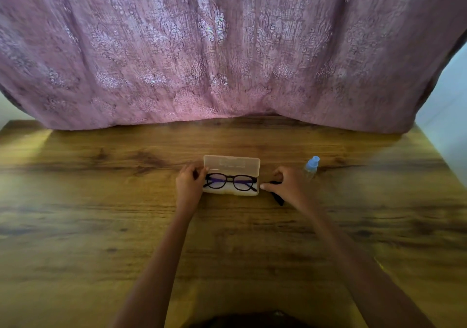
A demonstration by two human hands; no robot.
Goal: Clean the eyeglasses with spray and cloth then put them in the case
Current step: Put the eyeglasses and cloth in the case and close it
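A translucent case (231, 163) lies open in the middle of the wooden table, its lid tipped back. The dark-framed eyeglasses (230, 181) lie folded inside it. My left hand (189, 183) is at the case's left end, fingers curled, thumb on the lid's left corner. My right hand (285, 185) is just right of the case with curled fingers, its thumb tip pointing at the case's right end. A dark cloth (278, 199) lies under that hand and is partly hidden; whether the hand holds it is unclear. A clear spray bottle (311, 167) with a blue cap stands upright beyond my right hand.
The wooden table (101, 214) stretches wide on both sides. A pink patterned curtain (227, 49) hangs down onto the table's far edge. The table's right edge (444, 161) borders a pale wall.
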